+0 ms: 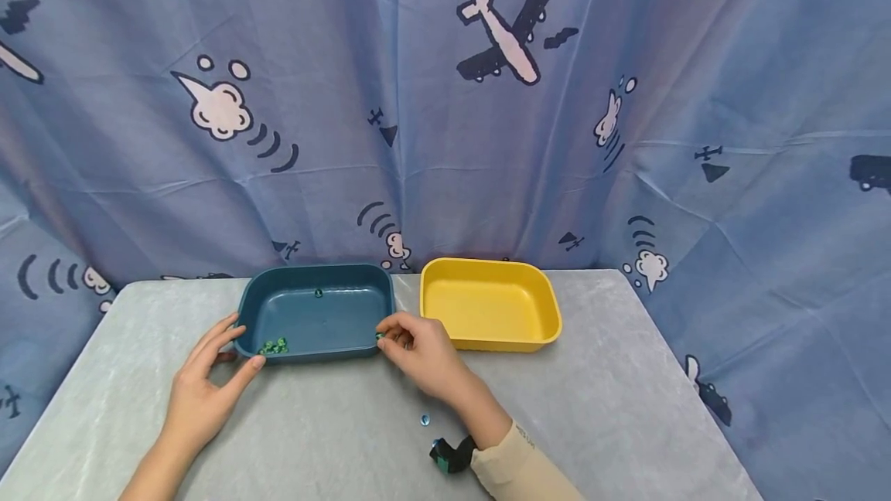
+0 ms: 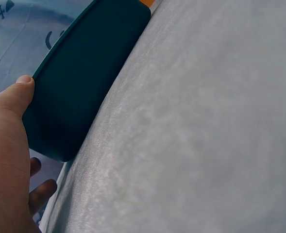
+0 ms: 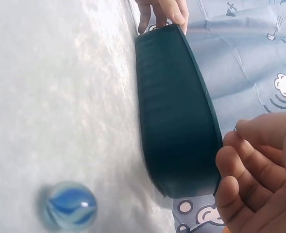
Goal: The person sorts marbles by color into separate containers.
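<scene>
Head view catches a small, shiny green marble at the right hand's fingertips, over the near right corner of a dark teal bin set along the far edge of the tabletop, left of its middle. The right hand pinches it narrowly between thumb and forefinger, so only a glossy sliver shows. More green marbles, bright and glassy, lie bunched in the bin's near left corner, and a lone darker marble sits by its far wall. The left hand is spread wide around the bin's left end, its thumb at the near rim and its fingertips at the left side. A yellow bin stands just right of the teal one, also along the tabletop's far edge. Between the teal bin and the tabletop's near edge rests a blue marble, little more than a dot from above; the right wrist view shows it as clear glass with blue swirls, though there the fingers hide nearly all of the pinched marble. The left wrist view shows the thumb pad touching the teal rim and the plain outer wall below it, but the bin's inside is out of sight.
</scene>
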A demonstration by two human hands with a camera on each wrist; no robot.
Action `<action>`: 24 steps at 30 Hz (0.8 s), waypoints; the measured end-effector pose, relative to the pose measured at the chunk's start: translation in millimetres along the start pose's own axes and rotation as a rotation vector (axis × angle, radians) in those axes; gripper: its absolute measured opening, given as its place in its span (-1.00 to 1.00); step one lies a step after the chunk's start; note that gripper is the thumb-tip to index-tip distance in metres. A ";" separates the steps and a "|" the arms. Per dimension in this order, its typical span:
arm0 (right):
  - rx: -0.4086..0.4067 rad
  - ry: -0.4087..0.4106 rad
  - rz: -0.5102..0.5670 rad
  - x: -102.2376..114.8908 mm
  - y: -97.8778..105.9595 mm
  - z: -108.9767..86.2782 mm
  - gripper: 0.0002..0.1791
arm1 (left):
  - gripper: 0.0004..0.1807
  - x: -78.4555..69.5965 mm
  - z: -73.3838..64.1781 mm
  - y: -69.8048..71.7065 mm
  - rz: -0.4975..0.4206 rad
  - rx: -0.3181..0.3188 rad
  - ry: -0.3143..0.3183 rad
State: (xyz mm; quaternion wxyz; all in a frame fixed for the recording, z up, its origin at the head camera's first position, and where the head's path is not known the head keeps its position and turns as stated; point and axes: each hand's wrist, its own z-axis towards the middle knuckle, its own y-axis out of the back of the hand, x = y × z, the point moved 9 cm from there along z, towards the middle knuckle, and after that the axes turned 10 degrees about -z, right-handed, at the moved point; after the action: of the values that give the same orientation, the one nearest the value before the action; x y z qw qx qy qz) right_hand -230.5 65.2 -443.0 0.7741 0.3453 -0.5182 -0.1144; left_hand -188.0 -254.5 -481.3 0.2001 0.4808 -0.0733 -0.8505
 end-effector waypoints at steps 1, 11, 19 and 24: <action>-0.003 -0.006 0.005 -0.9 0.2 0.5 -0.85 | -0.27 0.2 -0.1 0.2 0.000 -0.001 0.001; -0.004 -0.038 0.019 -4.9 -1.7 2.2 -0.87 | -0.28 1.0 0.1 0.6 0.007 -0.002 -0.003; 0.004 -0.043 0.016 -7.0 -2.5 2.8 -0.87 | -0.28 1.3 -0.2 0.4 0.010 -0.002 0.018; -0.009 -0.030 0.008 -6.6 0.0 2.1 -0.88 | -0.28 1.3 -0.2 -0.1 0.014 -0.001 0.022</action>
State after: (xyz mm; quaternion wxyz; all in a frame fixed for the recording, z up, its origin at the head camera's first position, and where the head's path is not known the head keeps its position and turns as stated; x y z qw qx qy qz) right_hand -235.3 67.9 -447.2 0.7683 0.3381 -0.5304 -0.1186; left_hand -188.5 -254.9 -482.4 0.2072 0.4897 -0.0739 -0.8437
